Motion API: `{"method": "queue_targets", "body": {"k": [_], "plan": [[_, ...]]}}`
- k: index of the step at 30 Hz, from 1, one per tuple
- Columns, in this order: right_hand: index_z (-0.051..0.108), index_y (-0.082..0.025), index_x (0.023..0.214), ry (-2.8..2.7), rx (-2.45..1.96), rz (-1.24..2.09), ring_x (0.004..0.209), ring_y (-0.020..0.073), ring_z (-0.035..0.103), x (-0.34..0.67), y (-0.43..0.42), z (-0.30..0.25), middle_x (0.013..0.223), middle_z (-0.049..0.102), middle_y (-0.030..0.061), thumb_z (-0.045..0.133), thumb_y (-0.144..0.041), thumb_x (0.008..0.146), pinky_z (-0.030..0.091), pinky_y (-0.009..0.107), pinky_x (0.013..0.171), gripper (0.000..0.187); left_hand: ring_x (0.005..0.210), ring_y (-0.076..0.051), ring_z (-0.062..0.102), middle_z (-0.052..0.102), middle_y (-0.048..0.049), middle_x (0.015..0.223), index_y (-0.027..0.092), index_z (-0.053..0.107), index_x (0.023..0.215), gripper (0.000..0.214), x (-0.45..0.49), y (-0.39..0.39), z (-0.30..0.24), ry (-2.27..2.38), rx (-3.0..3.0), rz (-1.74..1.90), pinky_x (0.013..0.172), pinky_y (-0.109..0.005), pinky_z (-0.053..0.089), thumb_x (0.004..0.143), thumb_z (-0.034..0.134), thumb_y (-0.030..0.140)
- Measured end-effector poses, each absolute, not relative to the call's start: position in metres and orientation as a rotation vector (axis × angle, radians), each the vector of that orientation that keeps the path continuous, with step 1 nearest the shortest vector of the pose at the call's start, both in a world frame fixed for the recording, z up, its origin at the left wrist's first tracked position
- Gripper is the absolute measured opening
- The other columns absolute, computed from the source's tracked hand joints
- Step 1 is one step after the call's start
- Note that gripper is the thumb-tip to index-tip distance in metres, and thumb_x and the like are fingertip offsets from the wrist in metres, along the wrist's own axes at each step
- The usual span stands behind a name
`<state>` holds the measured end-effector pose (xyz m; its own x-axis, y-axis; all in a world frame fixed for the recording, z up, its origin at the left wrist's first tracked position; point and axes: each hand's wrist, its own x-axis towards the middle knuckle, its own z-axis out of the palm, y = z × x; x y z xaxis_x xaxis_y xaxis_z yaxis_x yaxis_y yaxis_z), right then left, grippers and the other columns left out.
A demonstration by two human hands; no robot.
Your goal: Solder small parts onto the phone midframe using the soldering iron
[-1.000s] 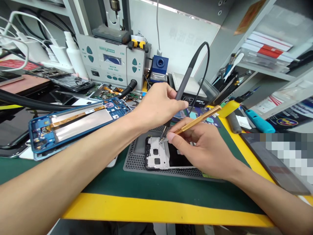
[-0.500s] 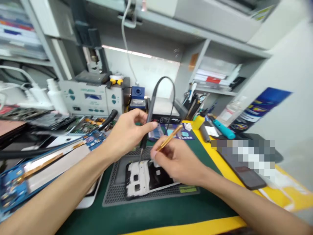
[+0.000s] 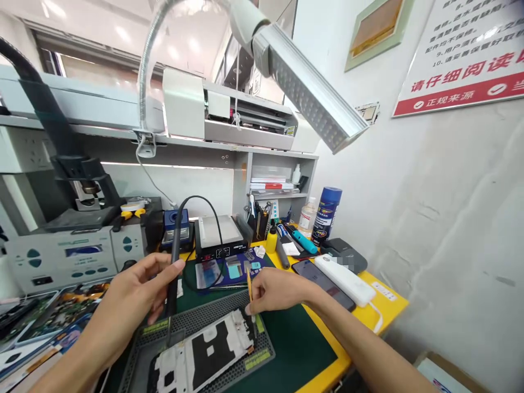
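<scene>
My left hand [image 3: 135, 295] grips a grey soldering iron [image 3: 174, 256] by its handle, with the tip down at the left end of an opened phone [image 3: 204, 355]. The iron's black cord loops up and back to the right. My right hand [image 3: 274, 292] pinches a gold-handled tool [image 3: 249, 284], its tip over the phone's right end. The phone lies with its white frame showing on a grey perforated mat [image 3: 262, 344] on the green bench mat [image 3: 303, 349].
A grey soldering station [image 3: 65, 256] stands at the left and a small hot plate [image 3: 219, 234] behind the mat. A blue spray can [image 3: 325, 215], a white power bank [image 3: 346, 278] and a dark phone [image 3: 323, 281] sit at the right. A lamp head [image 3: 311, 93] hangs overhead.
The view has swung up and right, from the bench to the shelf, lamp and wall. Both hands have kept hold of their tools over the phone.
</scene>
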<state>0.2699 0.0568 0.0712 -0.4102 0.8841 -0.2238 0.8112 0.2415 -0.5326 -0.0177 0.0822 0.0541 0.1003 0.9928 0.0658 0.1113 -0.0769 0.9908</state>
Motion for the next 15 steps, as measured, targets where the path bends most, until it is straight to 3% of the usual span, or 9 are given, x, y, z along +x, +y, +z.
{"method": "queue_targets", "body": {"k": [2, 5, 11, 15], "plan": [[0.065, -0.015, 0.083, -2.359, -1.687, 0.861, 0.064, 0.0120, 0.059, 0.275, 0.054, 0.066, 0.080, 0.064, -0.0018, 0.071, -0.036, 0.096, 0.049, 0.024, 0.056, 0.025, 0.043, -0.015, 0.030, 0.035, 0.0075, 0.044, 0.036, 0.063, 0.079, 0.038, -0.018, 0.081, 0.056, 1.181, 1.376, 1.145, 0.045, -0.031, 0.028, 0.069, 0.078, 0.070], [0.068, -0.014, 0.098, -2.350, -1.773, 0.891, 0.069, 0.0139, 0.066, 0.279, 0.054, 0.057, 0.088, 0.069, 0.0010, 0.064, -0.039, 0.101, 0.057, 0.028, 0.063, 0.026, 0.043, -0.015, 0.030, 0.035, 0.0080, 0.045, 0.034, 0.063, 0.080, 0.040, -0.018, 0.079, 0.057, 1.178, 1.361, 1.151, 0.045, -0.030, 0.028, 0.069, 0.080, 0.067], [0.066, -0.015, 0.118, -2.296, -1.816, 0.862, 0.081, 0.0172, 0.071, 0.282, 0.055, 0.041, 0.105, 0.072, 0.0055, 0.064, -0.034, 0.103, 0.062, 0.034, 0.071, 0.025, 0.043, -0.013, 0.030, 0.034, 0.0091, 0.047, 0.028, 0.060, 0.086, 0.048, -0.022, 0.081, 0.055, 1.195, 1.361, 1.155, 0.043, -0.026, 0.030, 0.072, 0.078, 0.071], [0.067, -0.015, 0.117, -2.297, -1.759, 0.727, 0.093, 0.0207, 0.071, 0.282, 0.043, 0.042, 0.113, 0.071, 0.0072, 0.067, -0.031, 0.100, 0.062, 0.039, 0.080, 0.023, 0.042, -0.012, 0.031, 0.034, 0.0110, 0.045, 0.026, 0.059, 0.092, 0.059, -0.026, 0.085, 0.051, 1.229, 1.363, 1.142, 0.042, -0.024, 0.033, 0.068, 0.077, 0.076]]}}
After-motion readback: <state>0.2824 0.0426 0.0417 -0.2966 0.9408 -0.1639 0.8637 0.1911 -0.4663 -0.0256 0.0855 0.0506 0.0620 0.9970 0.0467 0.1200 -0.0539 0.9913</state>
